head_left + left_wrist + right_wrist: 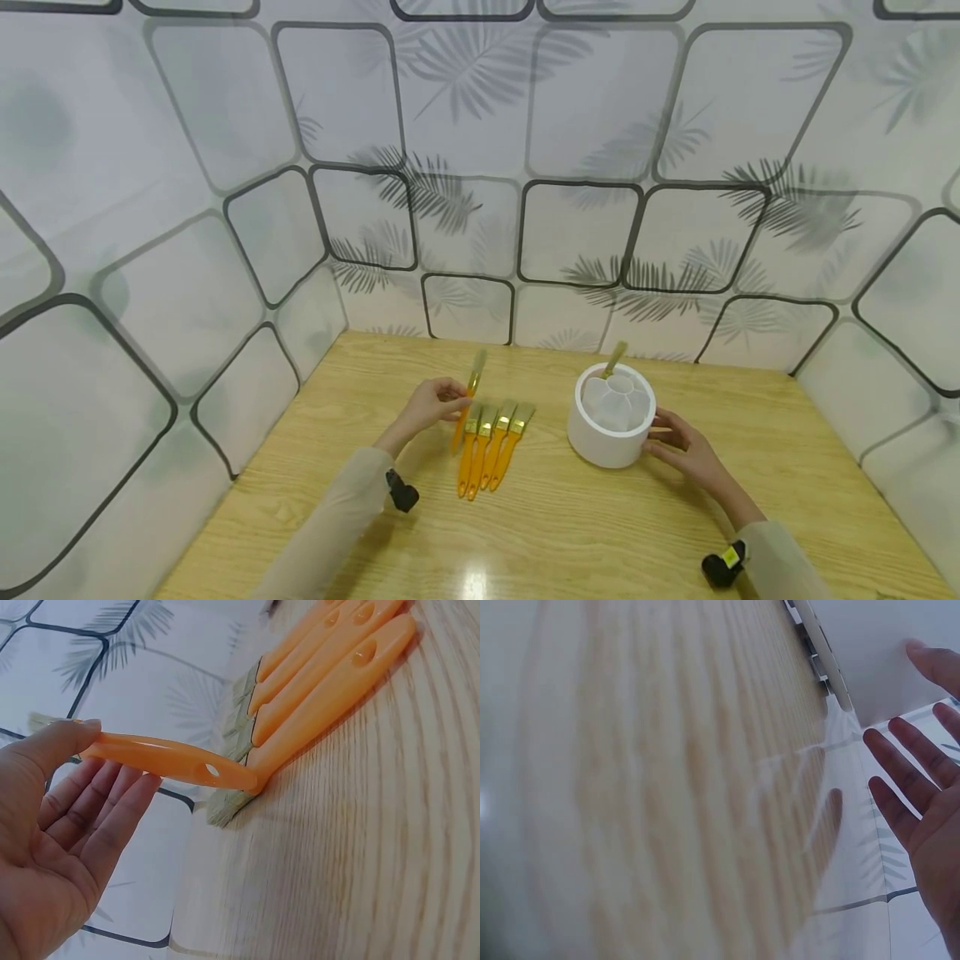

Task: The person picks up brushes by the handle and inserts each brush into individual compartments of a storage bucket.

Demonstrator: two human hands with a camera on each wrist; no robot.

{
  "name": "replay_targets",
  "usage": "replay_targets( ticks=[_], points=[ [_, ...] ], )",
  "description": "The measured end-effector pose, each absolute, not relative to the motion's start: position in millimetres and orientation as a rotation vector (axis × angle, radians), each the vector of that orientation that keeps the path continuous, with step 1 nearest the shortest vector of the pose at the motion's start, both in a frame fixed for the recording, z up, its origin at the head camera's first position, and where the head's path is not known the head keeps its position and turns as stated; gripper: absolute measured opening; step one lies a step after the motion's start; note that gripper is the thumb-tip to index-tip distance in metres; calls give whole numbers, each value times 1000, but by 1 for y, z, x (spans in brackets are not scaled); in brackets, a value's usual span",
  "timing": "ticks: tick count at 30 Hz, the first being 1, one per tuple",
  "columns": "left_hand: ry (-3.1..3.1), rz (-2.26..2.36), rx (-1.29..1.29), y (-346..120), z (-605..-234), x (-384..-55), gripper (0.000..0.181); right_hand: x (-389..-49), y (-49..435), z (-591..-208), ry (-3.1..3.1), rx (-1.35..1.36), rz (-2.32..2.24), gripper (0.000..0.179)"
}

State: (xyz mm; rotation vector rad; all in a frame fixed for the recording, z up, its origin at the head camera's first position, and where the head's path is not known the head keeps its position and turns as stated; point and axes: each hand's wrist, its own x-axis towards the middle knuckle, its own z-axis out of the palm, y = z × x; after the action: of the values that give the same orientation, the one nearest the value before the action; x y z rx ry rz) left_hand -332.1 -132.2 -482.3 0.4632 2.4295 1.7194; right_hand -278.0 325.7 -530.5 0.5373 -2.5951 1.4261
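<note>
My left hand [437, 403] pinches a paintbrush [176, 757] by its orange handle, between thumb and fingers, with the bristles pointing up and away. Close beside it, several more orange-handled paintbrushes [492, 447] lie side by side on the table, bristles toward the far wall. A round white organizer [609, 443] with divided compartments stands to their right. One paintbrush [615, 358] leans in its back compartment, bristles up, its handle hidden inside. My right hand [686, 450] is at the organizer's right side, fingers spread and thumb against the white wall.
The wooden table [577, 533] ends at a patterned wall covering [465, 225] at the back, with more of it along the left and right sides. Small black devices [403, 493] are strapped at both wrists.
</note>
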Motion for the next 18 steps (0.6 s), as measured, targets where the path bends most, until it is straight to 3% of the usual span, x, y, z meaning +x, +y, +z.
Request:
replay_targets(
  ticks=[18],
  points=[
    [2380,1743,535,-115,-449,-312,22,-276,322,-528,-2580,535,1430,59]
  ],
)
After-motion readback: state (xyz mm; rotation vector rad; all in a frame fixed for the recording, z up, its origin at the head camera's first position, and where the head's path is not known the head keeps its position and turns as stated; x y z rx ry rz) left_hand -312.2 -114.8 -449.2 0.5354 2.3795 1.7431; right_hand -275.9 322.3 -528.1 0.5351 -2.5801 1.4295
